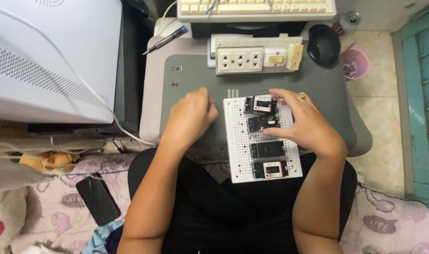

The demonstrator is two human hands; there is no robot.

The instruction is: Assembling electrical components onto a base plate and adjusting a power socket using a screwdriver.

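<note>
Lap at six o'clock, white perforated board [238, 155] across it, four black modules in a row. Right hand [306, 124] at three o'clock, fingers spread over second module [262, 123]. Left hand [190, 117] at nine, loosely curled, empty, on grey mat [191, 77]. Socket strip [252, 59] at twelve.

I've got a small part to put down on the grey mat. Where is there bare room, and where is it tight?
Bare grey mat lies between the socket strip and the left hand, apart from a few small screws near its top left corner. A second patch sits right of the right hand, below the mouse. The white perforated board is crowded with black modules.
</note>
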